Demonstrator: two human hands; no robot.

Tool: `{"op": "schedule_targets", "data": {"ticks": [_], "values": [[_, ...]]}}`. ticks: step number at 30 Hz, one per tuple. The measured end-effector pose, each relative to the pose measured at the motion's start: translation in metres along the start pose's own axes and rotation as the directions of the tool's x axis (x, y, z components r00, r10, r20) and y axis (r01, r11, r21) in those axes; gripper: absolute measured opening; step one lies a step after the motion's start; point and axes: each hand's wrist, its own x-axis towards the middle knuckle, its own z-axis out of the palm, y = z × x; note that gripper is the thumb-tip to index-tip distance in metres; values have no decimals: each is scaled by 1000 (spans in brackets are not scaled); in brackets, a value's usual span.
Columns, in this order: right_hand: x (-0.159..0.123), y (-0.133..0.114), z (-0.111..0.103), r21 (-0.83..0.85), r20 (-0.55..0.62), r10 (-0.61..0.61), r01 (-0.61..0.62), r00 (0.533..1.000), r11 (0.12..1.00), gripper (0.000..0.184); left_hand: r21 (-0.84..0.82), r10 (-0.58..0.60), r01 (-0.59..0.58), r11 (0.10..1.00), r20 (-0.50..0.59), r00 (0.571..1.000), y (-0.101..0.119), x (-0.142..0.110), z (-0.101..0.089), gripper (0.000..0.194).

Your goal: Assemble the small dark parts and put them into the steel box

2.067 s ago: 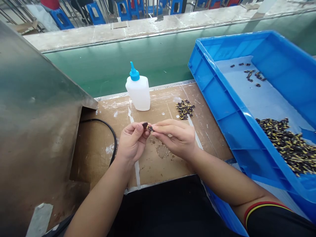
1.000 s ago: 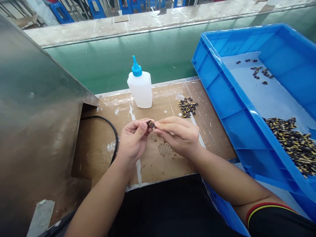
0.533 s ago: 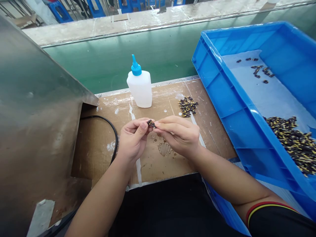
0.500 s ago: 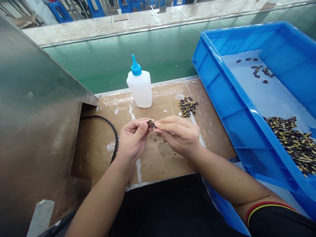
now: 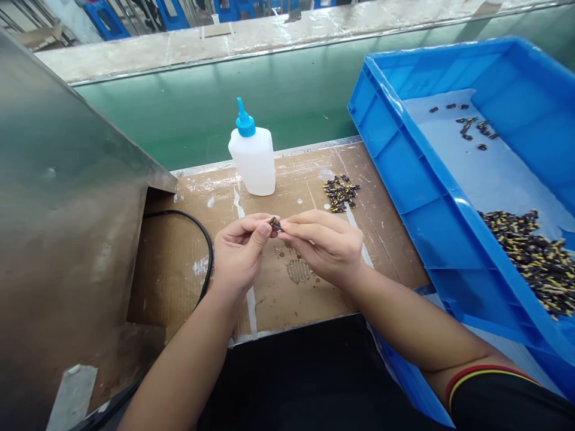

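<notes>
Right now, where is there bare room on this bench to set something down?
Bare cardboard lies left of the black cable, and between the pile of dark parts and the blue crate's rim. It is crowded around the left hand and right hand, and by the squeeze bottle.

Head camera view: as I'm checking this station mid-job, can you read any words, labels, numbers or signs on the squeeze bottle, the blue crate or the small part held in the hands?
No readable text: the white plastic squeeze bottle and the blue plastic crate show none, and the small dark part between the left hand and right hand is too small to tell.
</notes>
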Motion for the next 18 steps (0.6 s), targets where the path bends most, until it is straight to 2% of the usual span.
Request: {"op": "schedule_targets", "data": {"ticks": [3,6,13,18], "values": [[0,0,0,-17,1,8,-8,1000,1000,17,173,108,-107,979,3,994,1,-4,-2,12],[0,1,-1,-27,-16,13,-13,1000,1000,15,290,163,-163,943,23,986,4,-8,-2,15],[4,3,-1,-67,-59,-29,25,998,997,20,260,211,-215,942,44,977,1,-5,-1,19],[6,5,-3,-116,-68,-50,42,996,992,24,404,351,-382,831,151,924,-1,-1,-8,12]]}}
